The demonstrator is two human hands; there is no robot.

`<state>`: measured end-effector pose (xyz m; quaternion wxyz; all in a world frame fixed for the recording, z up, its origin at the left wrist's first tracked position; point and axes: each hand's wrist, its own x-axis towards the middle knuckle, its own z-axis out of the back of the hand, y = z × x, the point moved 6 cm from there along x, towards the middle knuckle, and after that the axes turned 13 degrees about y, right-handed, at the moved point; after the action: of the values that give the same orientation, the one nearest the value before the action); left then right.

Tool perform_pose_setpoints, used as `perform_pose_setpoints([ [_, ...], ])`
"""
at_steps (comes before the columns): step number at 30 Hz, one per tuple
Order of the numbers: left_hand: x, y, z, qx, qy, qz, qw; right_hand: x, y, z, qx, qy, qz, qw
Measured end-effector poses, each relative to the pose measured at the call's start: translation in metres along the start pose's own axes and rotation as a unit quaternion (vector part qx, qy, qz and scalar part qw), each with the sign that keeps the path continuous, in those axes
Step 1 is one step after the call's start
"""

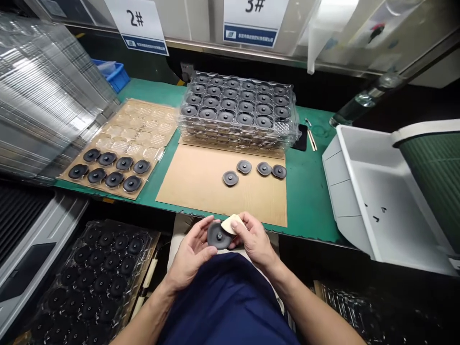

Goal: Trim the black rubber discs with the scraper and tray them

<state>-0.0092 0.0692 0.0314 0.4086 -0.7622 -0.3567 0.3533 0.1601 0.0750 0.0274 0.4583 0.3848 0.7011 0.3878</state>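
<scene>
Just in front of the table edge, my left hand [196,247] grips a round black disc-shaped part [216,238] by its rim. The part has a small raised hub at its centre. My right hand [253,237] pinches a cream-coloured pad [230,224], which lies against the upper right of the disc. Some of the right fingers are hidden behind the pad and disc. Beyond my hands, several similar black discs [230,178] lie loose on a cardboard sheet [194,182].
Stacked clear trays [237,132] of black discs stand at the back. On the left, a clear tray [158,115] on cardboard holds several discs, beside stacked clear trays [53,86]. A grey bin [345,191] stands right. Tweezers [312,140] lie near it. Another filled tray [97,273] sits low left.
</scene>
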Motion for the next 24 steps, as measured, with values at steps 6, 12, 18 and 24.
perform_pose_setpoints([
  [6, -0.003, -0.019, -0.006, -0.049, 0.014, -0.060, 0.997, -0.010, 0.029, -0.018, -0.043, 0.034, 0.037, 0.998],
  [12, -0.009, -0.031, -0.003, -0.072, -0.043, -0.088, 0.993, -0.044, 0.086, -0.039, -0.462, 0.035, 0.204, 0.862],
  [18, -0.017, -0.036, -0.009, -0.072, -0.039, -0.076, 0.994, -0.051, 0.098, -0.042, -0.494, 0.043, 0.202, 0.845],
  [24, -0.021, -0.039, -0.013, -0.104, -0.022, -0.051, 0.993, -0.054, 0.106, -0.041, -0.520, 0.047, 0.206, 0.828],
])
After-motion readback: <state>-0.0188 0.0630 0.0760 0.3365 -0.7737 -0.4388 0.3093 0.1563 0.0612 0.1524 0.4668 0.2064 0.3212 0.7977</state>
